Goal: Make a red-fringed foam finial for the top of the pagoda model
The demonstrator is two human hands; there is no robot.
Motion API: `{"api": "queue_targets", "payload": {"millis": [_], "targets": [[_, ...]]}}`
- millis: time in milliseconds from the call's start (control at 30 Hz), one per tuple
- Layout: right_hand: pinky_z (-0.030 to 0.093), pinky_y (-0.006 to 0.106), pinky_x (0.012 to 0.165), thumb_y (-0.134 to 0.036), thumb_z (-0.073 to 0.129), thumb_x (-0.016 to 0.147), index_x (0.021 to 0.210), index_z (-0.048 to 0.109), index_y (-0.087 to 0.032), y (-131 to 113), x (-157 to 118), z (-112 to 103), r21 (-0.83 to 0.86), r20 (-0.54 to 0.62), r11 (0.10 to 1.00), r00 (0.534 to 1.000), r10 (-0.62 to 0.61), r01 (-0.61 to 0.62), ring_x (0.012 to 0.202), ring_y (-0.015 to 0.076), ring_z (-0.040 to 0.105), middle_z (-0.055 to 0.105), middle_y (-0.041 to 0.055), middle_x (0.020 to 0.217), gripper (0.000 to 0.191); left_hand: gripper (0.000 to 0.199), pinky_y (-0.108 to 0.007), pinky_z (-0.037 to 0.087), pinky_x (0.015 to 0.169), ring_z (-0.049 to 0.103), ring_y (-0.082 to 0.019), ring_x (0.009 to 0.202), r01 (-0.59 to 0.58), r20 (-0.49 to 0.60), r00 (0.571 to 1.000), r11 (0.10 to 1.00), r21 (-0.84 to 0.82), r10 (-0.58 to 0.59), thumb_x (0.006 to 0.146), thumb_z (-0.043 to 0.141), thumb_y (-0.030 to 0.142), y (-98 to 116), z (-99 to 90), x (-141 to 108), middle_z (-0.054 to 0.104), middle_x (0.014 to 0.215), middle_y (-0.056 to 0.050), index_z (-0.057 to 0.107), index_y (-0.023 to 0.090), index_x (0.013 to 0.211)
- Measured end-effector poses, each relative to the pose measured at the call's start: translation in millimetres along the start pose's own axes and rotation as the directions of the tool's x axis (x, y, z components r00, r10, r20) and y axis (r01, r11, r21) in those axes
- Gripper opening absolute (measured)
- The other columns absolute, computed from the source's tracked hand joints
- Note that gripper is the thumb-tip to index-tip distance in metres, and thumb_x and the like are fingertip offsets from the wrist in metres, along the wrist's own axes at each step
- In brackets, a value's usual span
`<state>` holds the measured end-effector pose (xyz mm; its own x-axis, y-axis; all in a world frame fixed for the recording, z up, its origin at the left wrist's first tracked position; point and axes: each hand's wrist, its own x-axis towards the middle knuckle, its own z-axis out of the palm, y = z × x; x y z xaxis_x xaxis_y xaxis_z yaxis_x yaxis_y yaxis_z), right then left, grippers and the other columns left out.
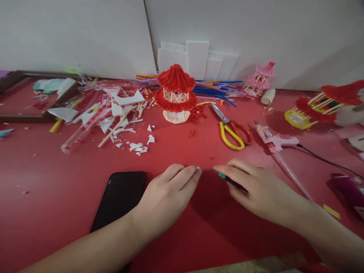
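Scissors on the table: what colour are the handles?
One handle is yellow, the other handle orange-red, shown in the head view.

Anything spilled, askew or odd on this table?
White scraps lie scattered loose on the red table, left of the red pagoda model, so it looks untidy. The pink pagoda model seems tilted, though lens distortion may exaggerate that.

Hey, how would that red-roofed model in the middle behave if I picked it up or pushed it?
The red-roofed model is probably light, since it looks made of thin sticks and fuzzy strips. Its open, airy build suggests it could crush if squeezed. Its broad base means a gentle push would likely slide rather than tip it.
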<state>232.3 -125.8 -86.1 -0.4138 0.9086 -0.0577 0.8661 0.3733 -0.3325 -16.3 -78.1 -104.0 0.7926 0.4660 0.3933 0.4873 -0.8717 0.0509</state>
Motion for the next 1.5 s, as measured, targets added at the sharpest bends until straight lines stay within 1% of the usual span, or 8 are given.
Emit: {"api": "queue_targets", "payload": {"millis": [200, 400, 500, 600, 700, 833, 1267, 1500], "targets": [[0.059, 0.043, 0.081, -0.017, 0.044, 0.091, 0.134, 0.051, -0.027, 3, -3, 2, 0.015, 0.018, 1.000, 1.000, 0.016, -0.016, 0.093, 0.0240, 0.069, 0.064, 0.0082, 0.118, 0.044, 0.036, -0.029, 0.062, 0.082, 0.072, -0.017, 0.089, -0.010, -0.005, 1.000, 0.988, -0.152, 0.009, 0.100, 0.034, 0.009, -7, 0.4, 4, 0.075, 0.103, -0.007, 0.067, 0.014, 0.110], [0.059, 0.039, 0.063, -0.020, 0.043, 0.091, 0.131, 0.052, -0.022, -9, -9, 5, -0.051, -0.042, 0.998, 0.999, 0.020, -0.022, 0.081, 0.0245, 0.070, 0.068, 0.0107, 0.113, 0.041, 0.035, -0.030, 0.061, 0.087, 0.073, -0.018, 0.095, 0.019, 0.018, 1.000, 0.988, -0.156, -0.017, 0.100, 0.035, 0.009, -5, -1.8, 3, 0.075, 0.105, -0.008, 0.067, 0.015, 0.112], [0.053, 0.032, 0.047, -0.018, 0.045, 0.088, 0.126, 0.057, -0.017, -18, -12, 10, -0.169, -0.120, 0.985, 0.992, -0.042, 0.022, 0.080, 0.0259, 0.071, 0.070, 0.0125, 0.105, 0.040, 0.034, -0.030, 0.061, 0.087, 0.073, -0.019, 0.094, -0.012, 0.016, 1.000, 0.989, -0.145, 0.014, 0.099, 0.036, 0.009, -3, -3.8, 4, 0.075, 0.101, -0.009, 0.067, 0.012, 0.113], [0.043, 0.028, 0.037, -0.013, 0.049, 0.083, 0.104, 0.068, -0.018, -25, -13, 12, -0.317, -0.098, 0.935, 0.975, -0.199, 0.159, 0.083, 0.0259, 0.070, 0.071, 0.0131, 0.109, 0.029, 0.034, -0.030, 0.063, 0.083, 0.073, -0.019, 0.089, -0.001, 0.003, 1.000, 0.988, -0.153, 0.002, 0.100, 0.036, 0.009, -2, -3.9, 6, 0.076, 0.095, -0.009, 0.069, 0.011, 0.107], [0.040, 0.027, 0.036, -0.009, 0.049, 0.079, 0.096, 0.072, -0.017, -32, -11, 11, -0.396, -0.045, 0.885, 0.957, -0.286, 0.245, 0.080, 0.0232, 0.069, 0.072, 0.0134, 0.112, 0.029, 0.035, -0.028, 0.064, 0.081, 0.074, -0.018, 0.086, 0.007, -0.042, 0.999, 0.989, -0.146, -0.014, 0.100, 0.036, 0.010, -2, -2.8, 9, 0.076, 0.092, -0.008, 0.071, 0.012, 0.098], [0.040, 0.025, 0.036, -0.008, 0.049, 0.080, 0.113, 0.068, -0.013, -36, -8, 8, -0.402, -0.090, 0.899, 0.969, -0.228, 0.174, 0.075, 0.0180, 0.068, 0.074, 0.0110, 0.104, 0.039, 0.033, -0.028, 0.064, 0.082, 0.075, -0.019, 0.086, -0.050, -0.129, 0.991, 0.990, -0.129, 0.033, 0.099, 0.039, 0.008, -2, -2.7, 11, 0.076, 0.090, -0.008, 0.071, 0.010, 0.094], [0.042, 0.025, 0.034, -0.007, 0.051, 0.073, 0.121, 0.064, -0.007, -35, -5, 10, -0.376, -0.035, 0.912, 0.981, -0.193, 0.166, 0.055, 0.0129, 0.062, 0.074, 0.0082, 0.097, 0.049, 0.033, -0.026, 0.064, 0.075, 0.075, -0.017, 0.076, -0.035, -0.165, 0.986, 0.989, -0.145, 0.010, 0.099, 0.036, 0.007, -1, -0.9, 14, 0.075, 0.081, -0.008, 0.069, 0.008, 0.094], [0.044, 0.023, 0.038, -0.006, 0.053, 0.070, 0.112, 0.068, -0.011, -35, 0, 8, -0.393, 0.054, 0.886, 0.968, -0.244, 0.245, 0.072, 0.0165, 0.069, 0.073, 0.0106, 0.112, 0.046, 0.032, -0.026, 0.064, 0.075, 0.073, -0.017, 0.075, -0.009, -0.151, 0.988, 0.984, -0.176, -0.018, 0.099, 0.038, 0.008, 0, 4.7, 10, 0.074, 0.082, -0.009, 0.070, 0.007, 0.093]]}}
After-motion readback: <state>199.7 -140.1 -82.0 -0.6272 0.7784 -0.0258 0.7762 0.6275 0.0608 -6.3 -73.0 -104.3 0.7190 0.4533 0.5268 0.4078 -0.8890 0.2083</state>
